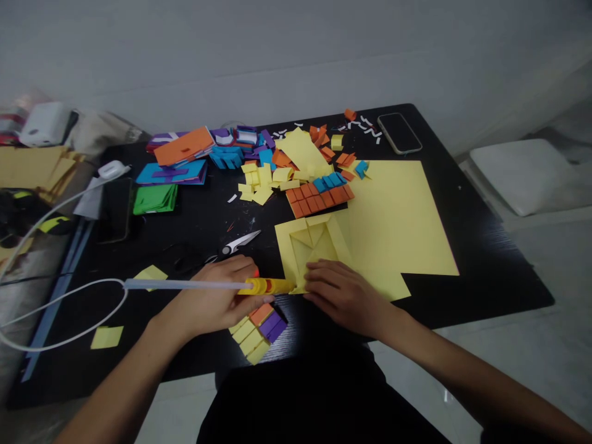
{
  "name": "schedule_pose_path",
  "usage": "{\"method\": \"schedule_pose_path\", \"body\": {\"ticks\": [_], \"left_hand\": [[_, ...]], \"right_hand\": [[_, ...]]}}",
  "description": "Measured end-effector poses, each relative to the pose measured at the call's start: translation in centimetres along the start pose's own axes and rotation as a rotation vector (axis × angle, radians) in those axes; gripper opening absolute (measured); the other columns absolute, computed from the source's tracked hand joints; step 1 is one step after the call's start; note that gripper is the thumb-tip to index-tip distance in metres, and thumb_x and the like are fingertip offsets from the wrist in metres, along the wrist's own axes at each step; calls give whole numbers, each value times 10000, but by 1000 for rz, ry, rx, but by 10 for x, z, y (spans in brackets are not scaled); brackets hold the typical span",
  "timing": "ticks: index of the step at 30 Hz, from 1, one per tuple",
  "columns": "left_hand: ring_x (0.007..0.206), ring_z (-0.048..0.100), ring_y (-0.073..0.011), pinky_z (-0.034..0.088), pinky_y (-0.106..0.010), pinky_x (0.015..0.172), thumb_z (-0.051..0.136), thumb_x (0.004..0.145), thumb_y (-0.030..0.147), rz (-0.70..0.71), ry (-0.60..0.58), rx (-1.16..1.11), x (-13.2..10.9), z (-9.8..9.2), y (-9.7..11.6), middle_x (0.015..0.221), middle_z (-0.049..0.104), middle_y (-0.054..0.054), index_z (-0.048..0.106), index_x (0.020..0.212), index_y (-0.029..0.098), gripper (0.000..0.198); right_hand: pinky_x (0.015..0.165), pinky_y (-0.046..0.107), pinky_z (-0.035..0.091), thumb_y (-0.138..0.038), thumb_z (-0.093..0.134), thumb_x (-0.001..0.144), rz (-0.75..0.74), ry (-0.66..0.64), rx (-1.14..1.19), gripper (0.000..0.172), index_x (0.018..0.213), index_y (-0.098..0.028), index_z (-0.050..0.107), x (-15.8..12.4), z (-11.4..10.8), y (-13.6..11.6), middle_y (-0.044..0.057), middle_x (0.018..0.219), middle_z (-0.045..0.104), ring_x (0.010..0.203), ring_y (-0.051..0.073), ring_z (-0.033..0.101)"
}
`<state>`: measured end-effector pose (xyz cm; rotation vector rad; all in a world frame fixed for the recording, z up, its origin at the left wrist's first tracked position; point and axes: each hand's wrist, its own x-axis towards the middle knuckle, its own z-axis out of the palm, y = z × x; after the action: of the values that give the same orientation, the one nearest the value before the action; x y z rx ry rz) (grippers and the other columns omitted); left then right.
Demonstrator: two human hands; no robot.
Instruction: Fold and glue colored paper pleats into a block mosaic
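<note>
My left hand (pixel 213 299) is wrapped round a yellow hot glue gun (pixel 268 286), with a long pale glue stick (pixel 185 284) sticking out of its back. The nozzle points right and meets the lower left corner of a folded yellow paper frame (pixel 283 246), which has a sunken square middle. My right hand (pixel 345 293) lies on the frame's lower right part, fingers stretched over its edge. Under the frame and to its right spreads a large yellow sheet (pixel 393 216). Small folded yellow, orange and purple paper pieces (pixel 252 339) sit just below my left hand.
Scissors (pixel 238 243) lie beyond my left hand. Behind are orange and blue folded strips (pixel 319 198), yellow scraps (pixel 259 179), and stacks of coloured paper (pixel 185 148). One phone (pixel 400 132) is at back right, another (pixel 115 209) at left. A white cable (pixel 60 203) loops across the left side.
</note>
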<state>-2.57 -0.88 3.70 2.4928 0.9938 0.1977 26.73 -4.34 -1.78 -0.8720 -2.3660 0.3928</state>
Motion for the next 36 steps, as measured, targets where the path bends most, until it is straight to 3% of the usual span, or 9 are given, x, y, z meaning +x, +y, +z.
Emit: {"method": "schedule_pose_path", "body": {"ticks": [5, 12, 18, 21, 26, 32, 36], "left_hand": [[719, 580, -155, 444, -277, 631, 549, 1073, 398, 57, -31, -12, 1, -6, 1, 776, 587, -15, 619, 778, 183, 372], [741, 619, -158, 485, -276, 651, 608, 1039, 414, 9, -56, -62, -4, -13, -4, 830, 639, -28, 666, 826, 199, 309], [828, 696, -184, 542, -291, 723, 627, 1021, 343, 16, 75, -160, -20, -31, -15, 934, 748, -41, 723, 949, 238, 160], [841, 720, -193, 552, -287, 721, 679, 983, 376, -72, 203, -139, -36, -38, -28, 1000, 776, -22, 725, 1128, 274, 183], [917, 714, -260, 564, -363, 773, 599, 943, 494, -372, 301, 66, -60, -41, -64, 1093, 771, -57, 705, 1174, 263, 343], [983, 650, -272, 540, -445, 943, 432, 941, 311, -592, 189, 362, -64, -41, -87, 1035, 725, -43, 633, 1278, 166, 419], [1024, 633, -264, 543, -442, 992, 357, 991, 183, -611, 134, 422, -60, -38, -87, 1076, 675, -40, 583, 1305, 125, 391]], "right_hand": [[1043, 428, 617, -203, 618, 1061, 8, 0, 9, 158, 1022, -159, 765, 1, -1, 1, 90, 1046, 796, 1129, 234, 742], [1006, 406, 614, -197, 626, 1055, 25, 5, 8, 129, 1024, -153, 742, 4, 0, 2, 78, 1014, 784, 1102, 240, 733], [938, 401, 590, -226, 588, 1073, 75, -14, 0, 167, 1009, -157, 725, 10, 2, 0, 97, 988, 766, 1012, 238, 720], [891, 411, 575, -230, 565, 1074, 111, -26, -39, 171, 1044, -160, 718, 15, 4, -2, 110, 994, 758, 951, 243, 693], [905, 424, 543, -248, 654, 1027, 117, -103, -103, 127, 1093, -148, 698, 22, 6, -2, 122, 1045, 731, 979, 272, 644], [922, 422, 528, -279, 709, 1004, 168, -113, -81, 140, 1098, -176, 692, 22, 10, 4, 100, 1074, 718, 1000, 270, 634], [925, 411, 531, -276, 717, 999, 198, -107, -59, 118, 1088, -201, 701, 21, 13, 6, 73, 1070, 723, 1001, 251, 642]]}}
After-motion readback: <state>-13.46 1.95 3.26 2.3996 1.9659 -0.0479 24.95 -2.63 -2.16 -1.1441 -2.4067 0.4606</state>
